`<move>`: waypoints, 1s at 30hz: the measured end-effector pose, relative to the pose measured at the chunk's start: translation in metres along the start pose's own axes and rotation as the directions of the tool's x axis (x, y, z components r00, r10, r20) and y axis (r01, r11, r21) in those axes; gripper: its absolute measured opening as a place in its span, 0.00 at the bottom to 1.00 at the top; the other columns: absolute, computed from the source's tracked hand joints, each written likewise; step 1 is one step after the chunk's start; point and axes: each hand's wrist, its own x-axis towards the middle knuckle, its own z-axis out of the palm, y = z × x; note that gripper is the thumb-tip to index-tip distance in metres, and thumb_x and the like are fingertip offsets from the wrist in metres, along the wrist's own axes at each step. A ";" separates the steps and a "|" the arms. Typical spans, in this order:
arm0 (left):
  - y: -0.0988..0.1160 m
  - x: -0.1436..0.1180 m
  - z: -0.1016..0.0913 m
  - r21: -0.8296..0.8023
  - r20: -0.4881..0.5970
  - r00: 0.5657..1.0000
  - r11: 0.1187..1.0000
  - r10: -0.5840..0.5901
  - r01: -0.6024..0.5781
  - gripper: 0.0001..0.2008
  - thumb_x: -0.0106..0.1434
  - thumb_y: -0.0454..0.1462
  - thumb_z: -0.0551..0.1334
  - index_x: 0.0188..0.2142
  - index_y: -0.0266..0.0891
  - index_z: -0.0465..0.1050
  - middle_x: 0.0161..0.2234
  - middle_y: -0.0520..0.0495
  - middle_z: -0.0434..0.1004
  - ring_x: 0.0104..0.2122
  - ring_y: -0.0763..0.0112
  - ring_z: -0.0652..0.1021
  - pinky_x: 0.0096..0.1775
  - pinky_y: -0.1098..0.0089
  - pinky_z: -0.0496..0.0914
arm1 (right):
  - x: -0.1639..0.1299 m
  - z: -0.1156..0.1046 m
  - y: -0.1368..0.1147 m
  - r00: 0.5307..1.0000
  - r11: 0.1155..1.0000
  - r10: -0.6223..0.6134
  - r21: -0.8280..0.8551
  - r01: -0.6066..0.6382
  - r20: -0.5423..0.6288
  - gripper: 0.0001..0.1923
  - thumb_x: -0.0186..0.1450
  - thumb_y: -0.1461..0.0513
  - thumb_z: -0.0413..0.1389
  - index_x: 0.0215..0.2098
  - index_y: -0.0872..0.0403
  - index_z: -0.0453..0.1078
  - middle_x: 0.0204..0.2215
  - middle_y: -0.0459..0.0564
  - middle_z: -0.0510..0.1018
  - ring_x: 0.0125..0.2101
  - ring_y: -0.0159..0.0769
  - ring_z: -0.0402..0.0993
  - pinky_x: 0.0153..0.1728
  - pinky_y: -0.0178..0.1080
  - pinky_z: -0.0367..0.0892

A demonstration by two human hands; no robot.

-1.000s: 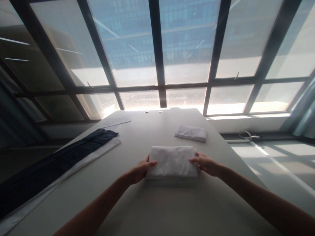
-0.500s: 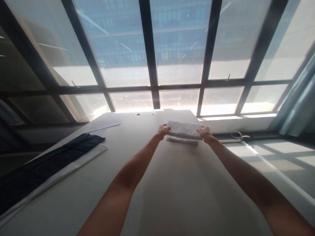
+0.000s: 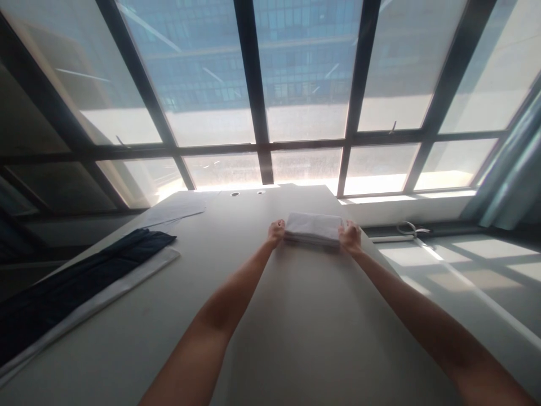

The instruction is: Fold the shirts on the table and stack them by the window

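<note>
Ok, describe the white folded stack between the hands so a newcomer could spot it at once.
Start at the long pale table running toward the window wall. Near its far end, the left hand and right hand flank a folded white cloth stack. It is compact and thick, unlike the long dark cloth lying flat at the left.

Dark cloth (image 3: 71,279) cut off at left edge; fingertips behind folded stack (image 3: 313,229).

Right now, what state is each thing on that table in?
White folded cloths: stacked flat on the table, held at both ends.
Left hand: curled against the stack's left end.
Right hand: curled against its right end.
Dark blue cloth: laid out long over a white strip.
</note>
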 end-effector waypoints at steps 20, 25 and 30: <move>-0.030 -0.111 -0.046 -0.094 0.086 0.974 0.975 0.211 -0.202 0.21 0.64 0.42 0.59 0.53 0.37 0.76 0.46 0.39 0.83 0.44 0.60 0.82 0.50 0.60 0.75 | -0.098 0.025 -0.089 0.933 0.874 -0.163 -0.392 0.287 0.322 0.35 0.74 0.48 0.46 0.76 0.47 0.49 0.76 0.61 0.41 0.72 0.64 0.36 0.63 0.65 0.51; -0.052 -0.147 -0.085 -0.008 0.101 0.964 0.970 0.244 -0.245 0.26 0.65 0.42 0.56 0.61 0.40 0.68 0.46 0.43 0.82 0.40 0.63 0.82 0.48 0.61 0.75 | -0.068 0.036 -0.081 0.937 0.870 -0.123 -0.419 0.261 0.328 0.37 0.73 0.49 0.48 0.76 0.47 0.46 0.76 0.61 0.40 0.72 0.64 0.36 0.63 0.63 0.54; -0.053 -0.162 -0.096 0.095 0.120 0.967 0.967 0.223 -0.235 0.26 0.66 0.39 0.54 0.63 0.43 0.66 0.46 0.46 0.81 0.35 0.67 0.80 0.46 0.65 0.74 | -0.025 0.043 -0.063 0.929 0.886 -0.161 -0.366 0.284 0.333 0.35 0.73 0.51 0.49 0.75 0.48 0.50 0.75 0.61 0.42 0.72 0.64 0.38 0.61 0.63 0.58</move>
